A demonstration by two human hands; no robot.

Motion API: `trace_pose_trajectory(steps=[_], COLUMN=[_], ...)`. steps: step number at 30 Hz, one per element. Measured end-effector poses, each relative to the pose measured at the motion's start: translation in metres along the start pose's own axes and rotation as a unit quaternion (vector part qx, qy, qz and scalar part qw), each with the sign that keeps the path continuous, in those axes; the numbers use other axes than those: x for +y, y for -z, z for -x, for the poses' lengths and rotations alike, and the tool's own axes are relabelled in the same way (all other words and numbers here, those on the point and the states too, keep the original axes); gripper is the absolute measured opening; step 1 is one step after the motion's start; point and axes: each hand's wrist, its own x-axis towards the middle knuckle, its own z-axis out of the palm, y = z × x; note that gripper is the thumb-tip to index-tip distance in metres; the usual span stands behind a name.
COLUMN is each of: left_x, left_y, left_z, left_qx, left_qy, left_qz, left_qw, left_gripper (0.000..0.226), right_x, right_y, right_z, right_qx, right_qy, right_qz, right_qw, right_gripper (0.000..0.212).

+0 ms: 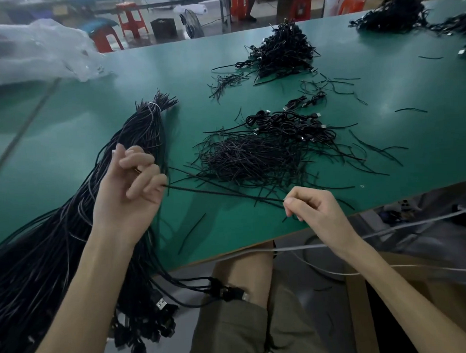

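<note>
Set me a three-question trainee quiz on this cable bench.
1. True or false: the thin black wire runs taut between the left hand and the right hand.
2. What binds the long bundle of black cables near its far end? A) red tape B) white tie C) blue clip
3. What colour is the flat table top?
Key: 1 true; 2 B; 3 green.
</note>
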Motion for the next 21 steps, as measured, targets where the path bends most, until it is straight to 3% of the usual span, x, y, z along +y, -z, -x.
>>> trace_pose_trajectory(steps=[2,3,4,5,7,9,10,11,12,14,16,19,21], left_x=[0.004,0.007,0.008,0.007,-0.004,-0.021,-0.029,-0.034,-0.037,-0.037,-0.034,-0.036,-0.041], left_y=[-0.007,-0.011,-0.015,-0.018,-0.024,-0.027,-0.027,-0.026,-0.025,-0.022,-0.018,-0.02,-0.03], left_z=[0.006,0.009,0.013,0.016,0.019,0.019,0.018,0.016,0.015,0.01,0.008,0.007,0.008], left_qx=[-0.069,-0.098,-0.127,-0.159,-0.199,-0.151,-0.106,-0.064,-0.034,0.004,0.018,-0.035,-0.062], left_qy=[0.045,0.067,0.099,0.143,0.254,0.29,0.268,0.224,0.163,0.032,-0.04,-0.054,-0.035], left_qz=[-0.109,-0.214,-0.341,-0.465,-0.649,-0.782,-0.831,-0.866,-0.885,-0.876,-0.816,-0.64,-0.56], left_qw=[0.991,0.97,0.926,0.859,0.689,0.53,0.476,0.443,0.435,0.482,0.576,0.765,0.825], left_gripper=[0.043,0.045,0.045,0.046,0.049,0.056,0.059,0.063,0.067,0.068,0.061,0.061,0.064], right_x=[-0.001,-0.001,-0.001,-0.002,-0.007,-0.015,-0.02,-0.026,-0.033,-0.047,-0.06,-0.07,-0.07], right_y=[0.002,0.005,0.007,0.008,0.008,0.003,-0.001,-0.005,-0.008,-0.015,-0.024,-0.041,-0.055], right_z=[-0.001,-0.001,-0.002,-0.004,-0.01,-0.017,-0.02,-0.022,-0.024,-0.027,-0.026,-0.014,-0.001], right_qx=[0.003,0.006,0.012,0.02,0.032,0.038,0.04,0.044,0.048,0.046,0.03,-0.033,-0.093], right_qy=[-0.001,-0.001,-0.002,-0.001,0.007,0.027,0.04,0.051,0.062,0.086,0.111,0.128,0.117], right_qz=[-0.006,-0.007,-0.009,-0.011,-0.017,-0.028,-0.037,-0.049,-0.064,-0.101,-0.129,-0.13,-0.121], right_qw=[1.0,1.0,1.0,1.0,0.999,0.999,0.998,0.997,0.995,0.99,0.985,0.983,0.981], right_gripper=[0.037,0.041,0.044,0.046,0.045,0.043,0.043,0.042,0.042,0.04,0.038,0.037,0.035])
